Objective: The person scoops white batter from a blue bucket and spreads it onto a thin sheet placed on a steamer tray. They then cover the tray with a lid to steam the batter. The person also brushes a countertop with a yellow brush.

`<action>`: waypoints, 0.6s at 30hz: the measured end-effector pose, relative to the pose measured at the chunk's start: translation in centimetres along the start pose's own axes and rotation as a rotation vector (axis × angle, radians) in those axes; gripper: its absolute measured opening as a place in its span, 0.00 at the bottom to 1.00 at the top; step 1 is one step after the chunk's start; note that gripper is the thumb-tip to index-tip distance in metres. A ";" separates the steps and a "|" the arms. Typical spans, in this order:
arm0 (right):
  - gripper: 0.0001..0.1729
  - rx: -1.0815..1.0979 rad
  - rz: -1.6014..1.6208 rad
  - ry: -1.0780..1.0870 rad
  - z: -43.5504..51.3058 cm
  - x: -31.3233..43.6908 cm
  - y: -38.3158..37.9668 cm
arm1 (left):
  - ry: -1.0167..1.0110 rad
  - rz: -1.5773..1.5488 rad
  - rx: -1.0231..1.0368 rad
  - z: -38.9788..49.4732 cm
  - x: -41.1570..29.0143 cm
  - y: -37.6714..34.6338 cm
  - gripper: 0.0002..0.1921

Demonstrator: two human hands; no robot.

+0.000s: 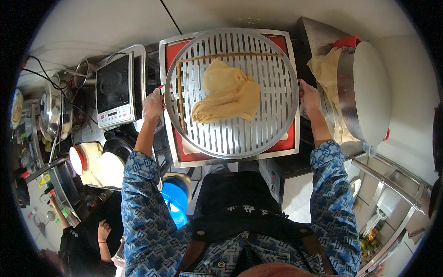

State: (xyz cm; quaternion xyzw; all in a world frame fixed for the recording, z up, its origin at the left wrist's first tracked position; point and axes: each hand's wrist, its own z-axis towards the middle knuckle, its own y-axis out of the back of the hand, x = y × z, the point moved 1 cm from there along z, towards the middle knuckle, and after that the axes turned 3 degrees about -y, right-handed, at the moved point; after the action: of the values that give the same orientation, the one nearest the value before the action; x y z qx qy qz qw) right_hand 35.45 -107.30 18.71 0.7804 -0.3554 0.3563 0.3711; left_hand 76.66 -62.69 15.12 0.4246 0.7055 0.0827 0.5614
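Note:
A round metal steamer tray with slots [273,117] lies before me over a red board with a metal frame [292,138]. My left hand [152,104], in a clear plastic glove, grips the tray's red handle on the left side. On the opposite side my right hand [309,98], gloved too, holds the other red handle. A crumpled beige cloth [238,93] rests in the middle of the slotted surface. Two thin wooden sticks lie on it, one along the back [235,54] and one along the left [180,97].
An induction cooker [116,86] stands at the left. At the right, a big round steamer [367,93] sits beside another beige cloth [334,93], above a metal rack [384,178]. A blue bucket [174,200] is low left. A co-worker's hand [104,230] shows further left.

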 end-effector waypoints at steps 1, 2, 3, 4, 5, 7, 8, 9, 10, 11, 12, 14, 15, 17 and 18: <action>0.23 -0.017 0.008 -0.032 -0.1 0.1 0.0 | 0.020 -0.062 0.000 0.0 0.0 -0.1 0.31; 0.23 -0.010 -0.032 -0.008 -0.1 0.3 0.0 | -0.022 -0.043 -0.004 -0.4 0.1 -0.2 0.30; 0.23 -0.018 -0.075 0.013 -0.2 0.4 0.0 | 0.018 -0.032 -0.010 -0.3 0.1 -0.3 0.29; 0.23 -0.062 -0.140 0.016 -0.3 0.6 0.0 | -0.005 -0.052 -0.008 -0.4 0.3 -0.4 0.29; 0.22 -0.031 -0.102 0.020 -0.4 0.7 0.0 | 0.050 -0.081 0.017 -0.2 0.5 -0.5 0.30; 0.20 -0.014 -0.079 -0.010 -0.5 0.6 0.1 | -0.008 -0.010 -0.016 0.1 1.0 -0.6 0.30; 0.21 -0.018 -0.106 0.007 -0.4 0.5 0.3 | 0.025 0.007 -0.019 0.3 1.3 -0.6 0.31; 0.22 -0.004 -0.137 0.012 -0.4 0.2 0.4 | -0.032 0.040 -0.018 0.4 1.6 -0.6 0.31; 0.23 0.022 -0.162 0.052 -0.2 0.0 0.5 | -0.044 0.062 -0.007 0.7 1.7 -0.5 0.31; 0.23 0.053 -0.089 0.016 -0.1 -0.4 0.6 | -0.049 0.081 -0.023 0.5 1.8 -0.5 0.31; 0.22 0.091 -0.007 0.020 0.2 -0.6 0.7 | -0.073 0.037 0.031 0.6 1.6 -0.4 0.30; 0.21 0.110 0.080 -0.087 0.8 -0.8 0.8 | -0.059 -0.017 -0.015 -0.2 0.9 -0.3 0.29; 0.20 0.104 -0.209 0.093 0.8 -0.3 1.0 | -0.050 0.026 -0.013 -0.5 0.1 -0.2 0.29; 0.17 -0.021 -0.735 0.183 0.1 0.8 0.9 | -0.102 0.417 -0.161 -2.1 -1.8 0.4 0.18; 0.17 -0.079 -0.778 0.117 -0.8 1.7 0.6 | -0.298 0.402 -0.306 -3.7 -2.9 0.3 0.14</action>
State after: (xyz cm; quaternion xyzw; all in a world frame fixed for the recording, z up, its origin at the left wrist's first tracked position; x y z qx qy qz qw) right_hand 35.54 -107.43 20.66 0.8203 -0.0248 0.2192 0.5277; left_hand 73.66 -63.19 18.75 0.4738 0.4963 0.2344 0.6886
